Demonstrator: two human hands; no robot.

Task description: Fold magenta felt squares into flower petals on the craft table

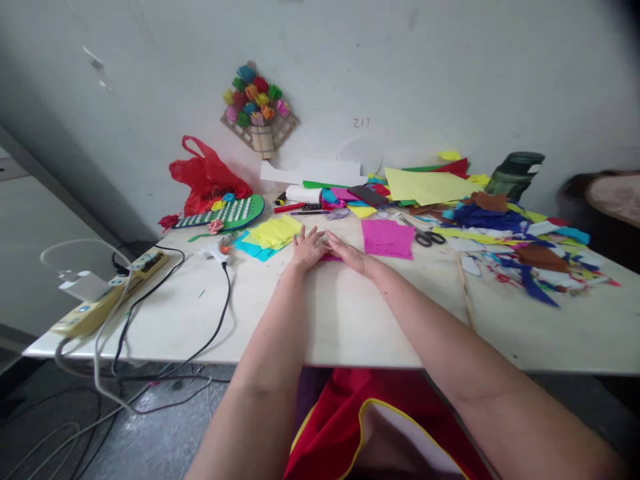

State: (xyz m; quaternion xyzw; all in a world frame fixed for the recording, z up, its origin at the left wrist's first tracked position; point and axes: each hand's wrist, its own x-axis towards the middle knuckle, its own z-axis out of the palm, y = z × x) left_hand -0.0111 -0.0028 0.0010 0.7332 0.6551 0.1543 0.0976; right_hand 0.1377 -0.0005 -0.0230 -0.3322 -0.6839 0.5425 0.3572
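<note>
My left hand (309, 249) lies on the table with its fingers spread and stretched forward. Close beside it, my right hand (349, 255) reaches in from the right, fingers stretched out flat and its tips near the left fingers. Under both hands a piece of magenta paper (330, 257) shows only in part; the rest is covered. To the left are yellow paper squares (277, 230) lying over blue paper (255, 248). A stack of magenta paper squares (387, 239) sits just right of my right hand, with black-handled scissors (430, 238) beyond it.
A hot glue gun (217, 252) and a power strip (115, 293) with cables occupy the left. Behind them are a red plastic bag (205, 177) and a green decorated board (245, 210). Coloured scraps (540, 257) and a dark bottle (515, 175) stand right. A wooden stick (465, 290) lies nearer.
</note>
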